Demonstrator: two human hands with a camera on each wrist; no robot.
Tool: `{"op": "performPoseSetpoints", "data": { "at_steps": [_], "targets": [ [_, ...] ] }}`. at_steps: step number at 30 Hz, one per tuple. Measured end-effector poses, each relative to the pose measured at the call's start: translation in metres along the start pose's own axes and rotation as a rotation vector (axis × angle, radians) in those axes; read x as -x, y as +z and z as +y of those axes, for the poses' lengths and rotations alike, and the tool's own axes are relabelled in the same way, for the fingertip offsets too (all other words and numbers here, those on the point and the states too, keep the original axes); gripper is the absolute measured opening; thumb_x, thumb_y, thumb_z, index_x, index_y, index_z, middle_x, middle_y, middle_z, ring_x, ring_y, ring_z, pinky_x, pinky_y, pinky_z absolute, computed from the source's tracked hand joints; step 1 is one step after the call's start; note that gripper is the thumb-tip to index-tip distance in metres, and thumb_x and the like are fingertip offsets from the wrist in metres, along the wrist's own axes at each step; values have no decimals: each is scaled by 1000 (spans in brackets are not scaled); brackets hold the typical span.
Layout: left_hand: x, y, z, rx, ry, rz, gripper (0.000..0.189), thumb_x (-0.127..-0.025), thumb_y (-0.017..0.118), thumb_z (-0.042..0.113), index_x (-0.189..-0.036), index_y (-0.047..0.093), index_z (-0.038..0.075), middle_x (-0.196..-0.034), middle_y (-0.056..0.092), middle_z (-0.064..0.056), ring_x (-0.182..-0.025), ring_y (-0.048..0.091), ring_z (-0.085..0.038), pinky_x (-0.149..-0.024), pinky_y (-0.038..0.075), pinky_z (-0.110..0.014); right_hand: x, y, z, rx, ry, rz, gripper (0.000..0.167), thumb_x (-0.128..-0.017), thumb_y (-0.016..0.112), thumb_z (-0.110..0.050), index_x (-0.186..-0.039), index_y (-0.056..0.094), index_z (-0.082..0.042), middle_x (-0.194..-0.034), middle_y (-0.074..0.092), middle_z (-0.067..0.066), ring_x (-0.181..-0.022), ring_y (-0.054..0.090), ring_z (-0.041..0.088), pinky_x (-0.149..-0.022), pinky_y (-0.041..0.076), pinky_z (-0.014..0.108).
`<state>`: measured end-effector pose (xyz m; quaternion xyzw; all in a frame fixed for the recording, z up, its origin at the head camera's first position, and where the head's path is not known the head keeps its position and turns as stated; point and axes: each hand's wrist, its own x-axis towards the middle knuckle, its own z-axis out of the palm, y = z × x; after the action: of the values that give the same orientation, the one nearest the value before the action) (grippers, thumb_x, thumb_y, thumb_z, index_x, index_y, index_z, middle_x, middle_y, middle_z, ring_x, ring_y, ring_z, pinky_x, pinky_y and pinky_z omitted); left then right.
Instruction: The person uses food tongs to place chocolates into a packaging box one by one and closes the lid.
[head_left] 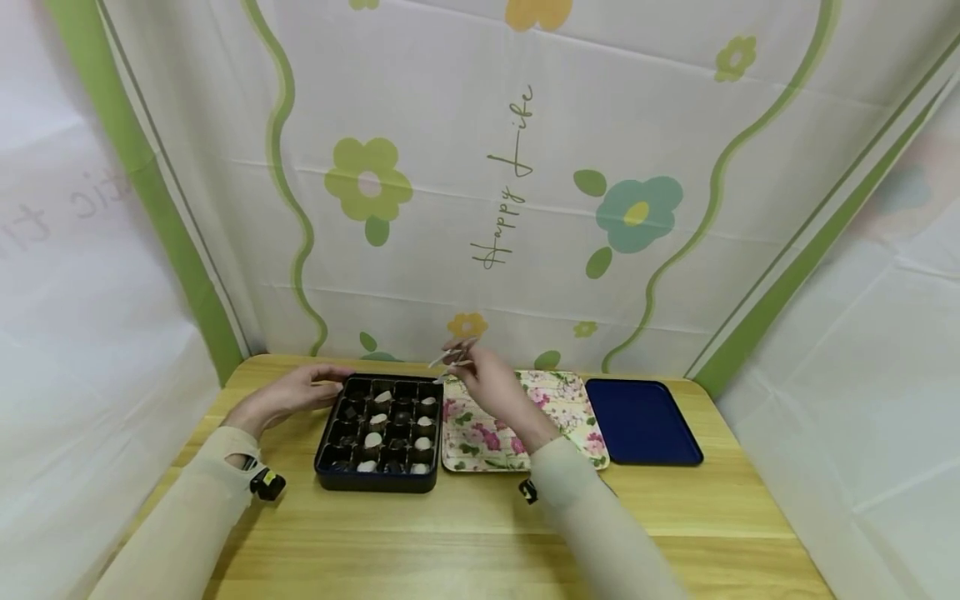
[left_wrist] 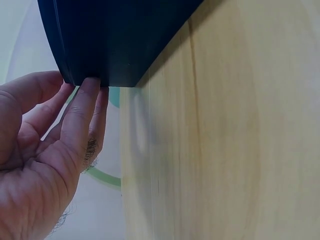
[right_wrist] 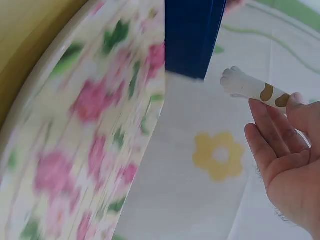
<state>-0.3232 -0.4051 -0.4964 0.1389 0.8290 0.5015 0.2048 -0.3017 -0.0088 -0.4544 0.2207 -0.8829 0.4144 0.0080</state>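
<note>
A dark blue box on the table holds a divided black insert with white pieces and dark pieces, chocolate-like in look, in its compartments. My left hand is at the box's far left corner. In the left wrist view its fingertips touch the outside of the box, fingers nearly straight. My right hand pinches white cat-paw tongs with brown patches. Their tips point left, over the box's far right corner. Nothing shows between the tips.
Right of the box lies a flower-printed panel with rounded corners, partly under my right forearm. Beside it is a shallow blue tray or lid. A printed curtain hangs just behind the wooden table and on both sides.
</note>
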Motion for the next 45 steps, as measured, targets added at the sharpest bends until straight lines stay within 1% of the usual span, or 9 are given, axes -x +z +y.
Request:
{"op": "performPoseSetpoints", "data": {
  "at_steps": [5,12,18,22,27,33,35,40,45],
  "targets": [
    [1,0,0,-4,-3,3,55,-126,50,8,-174,38,-16,-175,42,-45,-163,50,-62,-126,61,-44,19,-21,22,16,17,51,38,-122,64,-16,-160,66,-11,-145,81,12,-135,81,35,-114,70,49],
    [2,2,2,-15,-4,17,54,-125,50,7,-174,39,-16,-174,44,-45,-161,53,-61,-127,61,-48,44,-48,47,58,67,82,37,-124,62,-17,-160,63,-15,-144,81,13,-128,84,35,-99,73,48],
    [2,4,4,-11,-8,21,54,-125,50,6,-173,39,-16,-173,44,-45,-161,53,-61,-127,61,-48,61,-69,62,92,116,110,37,-124,62,-17,-160,63,-13,-144,80,14,-132,81,37,-107,71,53],
    [2,5,6,-16,-12,29,54,-125,49,5,-173,40,-16,-173,44,-45,-161,53,-61,-127,61,-50,68,-75,73,175,116,137,38,-122,65,-16,-160,66,-15,-139,82,11,-127,82,34,-102,72,51],
    [3,8,7,-65,3,56,52,-124,48,5,-171,44,-16,-172,47,-45,-157,57,-60,-127,60,-58,73,-75,86,488,2,140,38,-117,74,-13,-155,73,-18,-129,87,4,-111,86,24,-90,74,43],
    [-1,12,11,-104,-30,116,48,-123,49,7,-166,52,-15,-167,52,-44,-149,67,-53,-116,69,-44,78,-66,97,892,-184,76,52,-107,80,6,-148,77,-26,-130,87,0,-111,84,25,-79,72,40],
    [-2,12,13,-119,-46,137,47,-123,49,9,-164,54,-14,-165,53,-43,-144,70,-50,-111,71,-40,79,-62,99,999,-242,46,53,-104,83,7,-145,79,-27,-127,86,0,-108,82,24,-79,71,38],
    [-2,14,16,-127,-71,171,44,-123,49,8,-160,58,-14,-158,56,-41,-138,72,-46,-103,73,-36,80,-52,106,1142,-322,-25,43,-101,92,-6,-135,83,-31,-113,84,-4,-92,77,17,-78,70,32],
    [-3,14,16,-135,-77,183,44,-122,50,8,-158,59,-15,-154,59,-40,-136,73,-44,-98,73,-31,84,-45,112,1136,-373,-52,35,-96,96,-12,-125,87,-28,-109,84,-6,-92,77,14,-80,69,28]
  ]
}}
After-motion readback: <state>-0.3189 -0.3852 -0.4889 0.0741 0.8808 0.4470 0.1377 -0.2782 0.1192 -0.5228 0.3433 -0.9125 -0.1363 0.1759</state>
